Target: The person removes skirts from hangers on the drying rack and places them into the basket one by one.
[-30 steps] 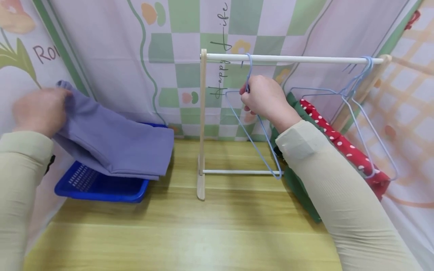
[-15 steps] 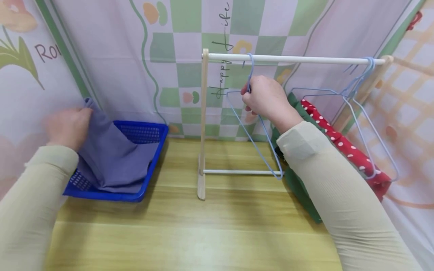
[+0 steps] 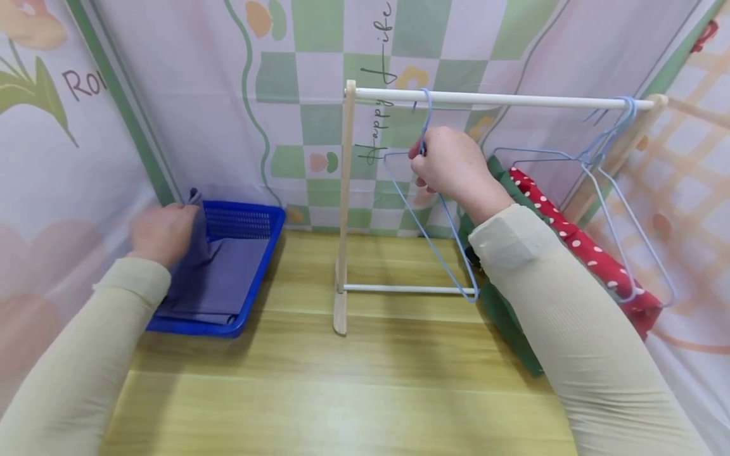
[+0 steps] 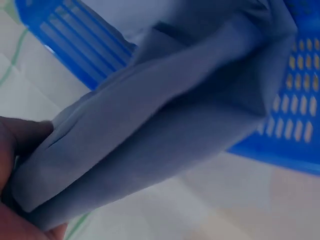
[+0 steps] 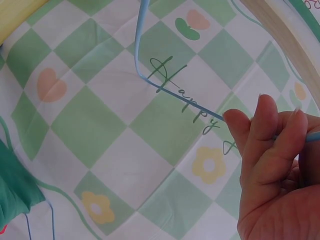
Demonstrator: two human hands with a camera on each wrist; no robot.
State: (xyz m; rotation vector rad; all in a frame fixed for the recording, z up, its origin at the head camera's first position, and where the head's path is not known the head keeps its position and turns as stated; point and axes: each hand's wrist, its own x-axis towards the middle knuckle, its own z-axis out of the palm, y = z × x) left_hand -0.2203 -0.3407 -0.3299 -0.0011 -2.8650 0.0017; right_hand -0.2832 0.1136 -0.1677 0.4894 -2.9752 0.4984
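Note:
My left hand (image 3: 162,234) pinches one end of a folded grey-purple garment (image 3: 234,269); the rest of the cloth lies in the blue basket (image 3: 277,221). In the left wrist view, fingers (image 4: 27,135) and thumb clasp the doubled end of the garment (image 4: 115,135), which slopes over the basket's slotted wall. My right hand (image 3: 453,163) grips a light blue wire hanger (image 3: 428,114) just below its hook, and the hook sits over the white rail (image 3: 513,99). Curled fingers (image 5: 267,120) around the hanger wire (image 5: 182,98) show in the right wrist view.
At the rail's right end hang several blue hangers (image 3: 611,130), with a green cloth (image 3: 521,342) and a red polka-dot cloth (image 3: 599,266). A wooden rack post (image 3: 346,190) stands between basket and held hanger. Printed curtains (image 3: 182,114) surround the wooden table (image 3: 319,392).
The left hand has moved right and down, lowering the grey-purple garment from above the blue basket into it while keeping hold of one end. The right hand stays on the hanger.

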